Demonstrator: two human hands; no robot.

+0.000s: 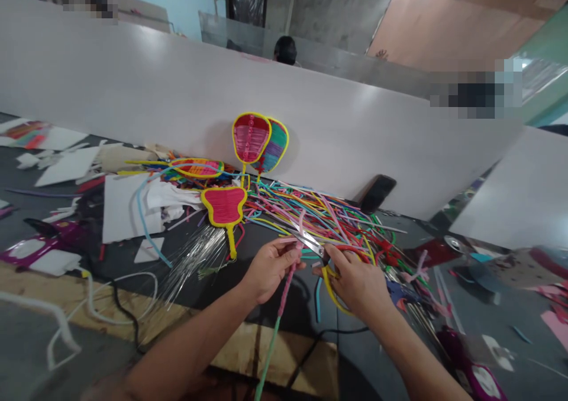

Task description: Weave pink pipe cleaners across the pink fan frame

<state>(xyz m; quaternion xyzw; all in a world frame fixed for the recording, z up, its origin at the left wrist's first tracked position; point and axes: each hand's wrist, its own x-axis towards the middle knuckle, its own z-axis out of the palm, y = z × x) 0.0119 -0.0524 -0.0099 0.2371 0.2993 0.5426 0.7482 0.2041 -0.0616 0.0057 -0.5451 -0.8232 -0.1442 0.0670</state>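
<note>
My left hand (271, 269) pinches a pink pipe cleaner (286, 291), whose lower part meets a green length (268, 353) running down toward me. A pink end stands up above the fingers. My right hand (357, 280) grips scissors (313, 245) with yellow handles, and their metal blades point left. The blades lie at the pink strand just above my left fingertips; whether they touch it I cannot tell. Beyond both hands spreads a pile of coloured pipe cleaners (310, 209). Left of them lies a red fan shape with a yellow rim (225, 206).
Two round fan shapes (251, 138) lean against the white partition (177, 87). A black phone (378, 193) is propped there too. Purple glue guns (57, 244) lie at both sides. Thin clear strips (190, 262), white sheets (128, 212) and a red can (444, 248) crowd the dark table.
</note>
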